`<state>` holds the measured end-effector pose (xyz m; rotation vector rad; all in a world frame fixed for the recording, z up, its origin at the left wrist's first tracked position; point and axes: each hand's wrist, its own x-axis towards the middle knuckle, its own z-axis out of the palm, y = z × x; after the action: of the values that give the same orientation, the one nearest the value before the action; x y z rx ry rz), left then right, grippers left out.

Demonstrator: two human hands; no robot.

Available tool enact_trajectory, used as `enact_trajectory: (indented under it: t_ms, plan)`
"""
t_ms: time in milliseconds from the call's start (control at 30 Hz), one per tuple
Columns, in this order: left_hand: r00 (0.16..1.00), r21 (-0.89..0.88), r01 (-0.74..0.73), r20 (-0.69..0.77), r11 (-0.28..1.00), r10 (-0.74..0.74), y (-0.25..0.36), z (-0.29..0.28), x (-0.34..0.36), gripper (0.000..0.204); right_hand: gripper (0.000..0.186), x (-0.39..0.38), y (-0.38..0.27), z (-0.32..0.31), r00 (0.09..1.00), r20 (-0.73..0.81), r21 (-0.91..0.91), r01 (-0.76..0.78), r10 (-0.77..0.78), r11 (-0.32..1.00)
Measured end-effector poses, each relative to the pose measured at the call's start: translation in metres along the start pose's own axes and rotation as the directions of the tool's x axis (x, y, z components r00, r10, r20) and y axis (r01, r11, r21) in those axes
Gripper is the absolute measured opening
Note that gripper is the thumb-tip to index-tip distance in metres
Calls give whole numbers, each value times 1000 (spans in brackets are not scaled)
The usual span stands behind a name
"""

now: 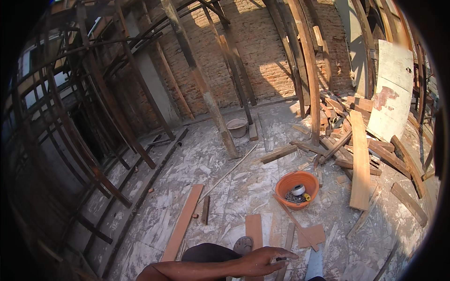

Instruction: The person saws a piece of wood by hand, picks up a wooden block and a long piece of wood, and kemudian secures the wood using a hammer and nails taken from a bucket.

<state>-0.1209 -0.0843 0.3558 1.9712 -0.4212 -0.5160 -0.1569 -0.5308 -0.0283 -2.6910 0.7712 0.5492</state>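
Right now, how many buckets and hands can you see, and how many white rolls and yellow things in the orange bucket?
Buckets: 2, the orange bucket and the far bucket
Hands: 1, the left hand
White roll: 1
Yellow thing: 1
Total: 5

The grey, white-smeared floor [154, 225] carries an orange bucket [315, 188], a pale bucket [237, 131], reddish-brown boards [253, 228] and a jumbled timber heap [389, 158].
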Motion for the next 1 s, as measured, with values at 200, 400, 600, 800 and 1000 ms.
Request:
enact_trajectory:
  t_ms: [200,400,600,800,1000]
  plan:
    - [997,245,-70,-7,967,74,13,-13,1,38,112,28,-9,-3,949,300,-125,144,-101,982]
    - [998,327,-56,20,943,53,8,-25,13,36,105,31,-20,-16,977,195,90,69,-86,994]
    - [994,353,-97,-6,931,106,-2,-29,20,37,104,66,6,-33,957,253,-20,149,-140,989]
    - [1000,386,-29,13,922,26,7,-34,9,37,111,60,1,-30,947,298,-74,148,-120,986]
    - [968,-2,19,252,1000,-18,29,-25,-6,39,111,45,1,-26,957,271,-118,137,-100,984]
